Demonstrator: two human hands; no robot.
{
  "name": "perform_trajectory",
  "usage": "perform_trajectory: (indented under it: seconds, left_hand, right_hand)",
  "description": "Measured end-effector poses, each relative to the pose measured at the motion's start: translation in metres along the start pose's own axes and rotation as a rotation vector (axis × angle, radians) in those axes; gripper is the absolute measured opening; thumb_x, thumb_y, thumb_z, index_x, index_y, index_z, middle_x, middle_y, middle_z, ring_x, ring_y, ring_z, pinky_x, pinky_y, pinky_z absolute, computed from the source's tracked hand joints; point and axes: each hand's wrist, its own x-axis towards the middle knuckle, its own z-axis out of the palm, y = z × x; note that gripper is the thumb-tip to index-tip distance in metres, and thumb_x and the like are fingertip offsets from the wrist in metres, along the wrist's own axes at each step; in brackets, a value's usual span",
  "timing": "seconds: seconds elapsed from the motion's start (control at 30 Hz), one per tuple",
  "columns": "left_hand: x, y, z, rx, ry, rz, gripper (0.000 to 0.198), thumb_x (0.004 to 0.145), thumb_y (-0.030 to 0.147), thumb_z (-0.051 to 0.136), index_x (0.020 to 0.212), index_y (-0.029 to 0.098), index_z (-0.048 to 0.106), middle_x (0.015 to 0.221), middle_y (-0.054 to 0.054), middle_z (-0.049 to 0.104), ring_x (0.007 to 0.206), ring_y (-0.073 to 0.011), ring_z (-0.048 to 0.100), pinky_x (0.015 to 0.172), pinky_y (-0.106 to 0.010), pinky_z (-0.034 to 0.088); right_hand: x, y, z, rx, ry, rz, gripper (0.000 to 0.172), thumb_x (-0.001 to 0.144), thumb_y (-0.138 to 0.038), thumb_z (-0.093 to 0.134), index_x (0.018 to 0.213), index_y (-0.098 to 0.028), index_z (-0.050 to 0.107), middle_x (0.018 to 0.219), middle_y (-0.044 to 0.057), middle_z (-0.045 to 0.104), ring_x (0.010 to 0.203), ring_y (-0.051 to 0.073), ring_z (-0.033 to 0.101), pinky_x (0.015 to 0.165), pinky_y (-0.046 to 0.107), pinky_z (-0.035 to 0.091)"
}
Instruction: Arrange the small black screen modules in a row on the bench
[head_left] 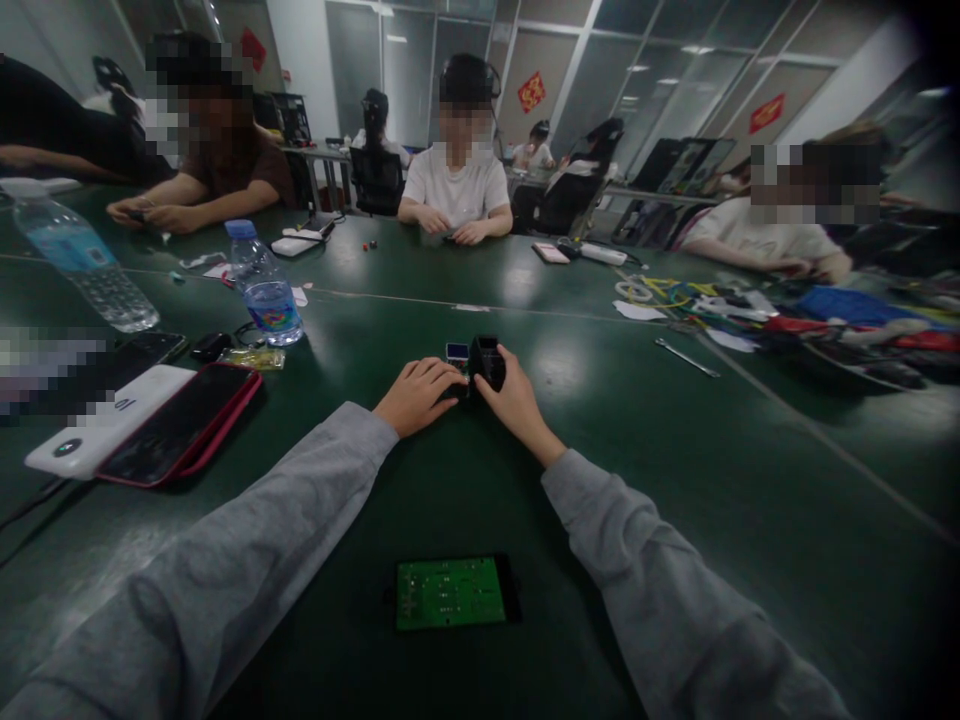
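Observation:
My right hand (516, 400) is closed around a small black boxy part (487, 360) held just above the dark green table (675, 470). My left hand (416, 393) lies beside it with fingers curled, its fingertips touching the black part's left side. A small blue-and-white component (457, 352) sits on the table just behind my left fingers. A green circuit board (452, 592) lies flat on the table near me, between my grey sleeves.
At left lie a phone in a red case (180, 425), a white power bank (105, 420), a water bottle (264, 285) and a second bottle on its side (82, 262). A metal wrench (686, 357) and a pile of coloured parts (787, 315) are at right. Several people sit across the table.

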Motion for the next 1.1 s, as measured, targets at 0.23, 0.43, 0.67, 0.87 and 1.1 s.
perform_trajectory:
  seconds: [0.23,0.43,0.67,0.87,1.1]
  left_hand:
    - [0.000,-0.001,0.001,0.047,0.037,-0.059,0.029,0.093,0.028,0.051,0.122,0.024,0.054,0.126,-0.008,0.058,0.122,-0.0275,0.045,0.096,-0.043,0.036]
    - [0.000,-0.001,0.001,0.065,0.071,-0.101,0.029,0.092,0.026,0.051,0.121,0.023,0.054,0.126,-0.007,0.058,0.120,-0.0275,0.046,0.095,-0.042,0.036]
    - [0.001,-0.001,0.000,0.054,0.079,-0.116,0.031,0.092,0.031,0.052,0.122,0.021,0.053,0.125,-0.009,0.058,0.119,-0.0283,0.047,0.095,-0.042,0.037]
    - [0.001,-0.002,0.001,0.053,0.096,-0.118,0.036,0.092,0.032,0.052,0.125,0.019,0.052,0.126,-0.011,0.057,0.118,-0.0288,0.047,0.095,-0.043,0.038]
    - [0.001,-0.002,0.001,0.058,0.084,-0.104,0.037,0.092,0.031,0.051,0.126,0.017,0.052,0.127,-0.011,0.057,0.119,-0.0290,0.047,0.095,-0.043,0.038]
  right_hand:
    - [-0.002,-0.007,0.001,0.014,-0.048,-0.016,0.068,0.091,-0.052,0.052,0.142,-0.010,0.037,0.140,0.021,0.044,0.130,0.031,0.043,0.108,0.052,0.037]
    - [0.001,-0.010,-0.005,0.066,-0.030,-0.031,0.050,0.098,-0.052,0.035,0.128,-0.014,0.050,0.126,0.016,0.054,0.119,0.026,0.051,0.104,0.046,0.040]
    - [0.001,-0.017,-0.012,-0.010,0.113,0.030,0.031,0.096,-0.041,0.039,0.106,-0.018,0.058,0.099,0.010,0.055,0.086,0.022,0.056,0.084,0.040,0.049]
    - [-0.004,-0.027,-0.009,-0.001,0.002,-0.043,0.031,0.089,-0.038,0.051,0.113,-0.019,0.056,0.112,0.011,0.050,0.097,0.025,0.056,0.087,0.042,0.051]
    - [-0.004,-0.022,-0.007,0.071,-0.063,-0.079,0.040,0.097,-0.048,0.041,0.120,-0.019,0.057,0.111,0.011,0.049,0.104,0.024,0.055,0.096,0.043,0.048]
